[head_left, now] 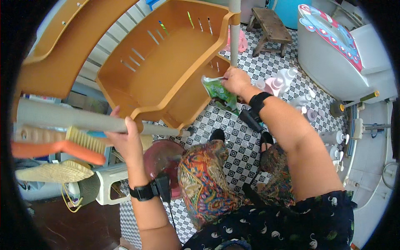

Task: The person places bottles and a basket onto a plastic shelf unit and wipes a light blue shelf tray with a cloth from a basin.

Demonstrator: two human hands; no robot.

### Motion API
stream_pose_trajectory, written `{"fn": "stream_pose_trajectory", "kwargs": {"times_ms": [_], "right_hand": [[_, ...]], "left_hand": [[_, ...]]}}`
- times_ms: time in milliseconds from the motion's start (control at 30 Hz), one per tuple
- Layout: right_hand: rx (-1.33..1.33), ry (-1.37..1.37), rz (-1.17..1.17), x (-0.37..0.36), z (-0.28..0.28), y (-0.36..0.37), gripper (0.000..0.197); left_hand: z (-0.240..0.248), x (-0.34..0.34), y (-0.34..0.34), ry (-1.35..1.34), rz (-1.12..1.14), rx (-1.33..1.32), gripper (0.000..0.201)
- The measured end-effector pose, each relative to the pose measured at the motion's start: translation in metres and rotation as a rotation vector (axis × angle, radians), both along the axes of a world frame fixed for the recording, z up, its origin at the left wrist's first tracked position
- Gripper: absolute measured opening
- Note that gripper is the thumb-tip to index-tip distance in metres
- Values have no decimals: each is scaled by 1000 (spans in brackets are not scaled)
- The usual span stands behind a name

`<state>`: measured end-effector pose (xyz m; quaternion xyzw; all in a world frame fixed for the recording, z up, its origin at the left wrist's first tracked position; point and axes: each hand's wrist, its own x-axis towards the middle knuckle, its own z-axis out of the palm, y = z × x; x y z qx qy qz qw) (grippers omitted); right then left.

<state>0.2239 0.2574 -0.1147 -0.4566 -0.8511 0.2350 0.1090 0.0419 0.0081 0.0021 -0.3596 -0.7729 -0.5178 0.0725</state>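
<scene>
Underneath lies patterned tiled floor (pixel 241 156); right fingers (pixel 230 82) pinch a crinkled green packet (pixel 218 90) hanging below them, left fingers (pixel 132 127) grip a smooth pale pole (pixel 66 115), a curved brown plastic shelf (pixel 158 79) between.

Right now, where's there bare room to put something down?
The big orange basket looks bare inside, between its slotted wall and front rim. There's bare floor between the stool and the bottles, and between the two shoes. It's crowded among the bottles, right of the right hand, and around the orange brush by the left hand.
</scene>
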Motion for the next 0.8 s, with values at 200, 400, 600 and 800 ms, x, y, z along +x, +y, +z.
{"fn": "stream_pose_trajectory", "kwargs": {"times_ms": [200, 400, 600, 800], "right_hand": [[-209, 307, -76, -65, -50, 10, 23], [-44, 739, -69, -138, -126, 51, 27], [-412, 1145, -175, -155, -117, 70, 30], [-341, 925, -83, -152, -140, 89, 31]], "left_hand": [[0, 3, 0, 24, -16, -19, 29], [-2, 7, 4, 77, 2, -38, 26], [-2, 11, 6, -59, 49, 26, 31], [-4, 9, 4, -31, 90, 5, 26]]}}
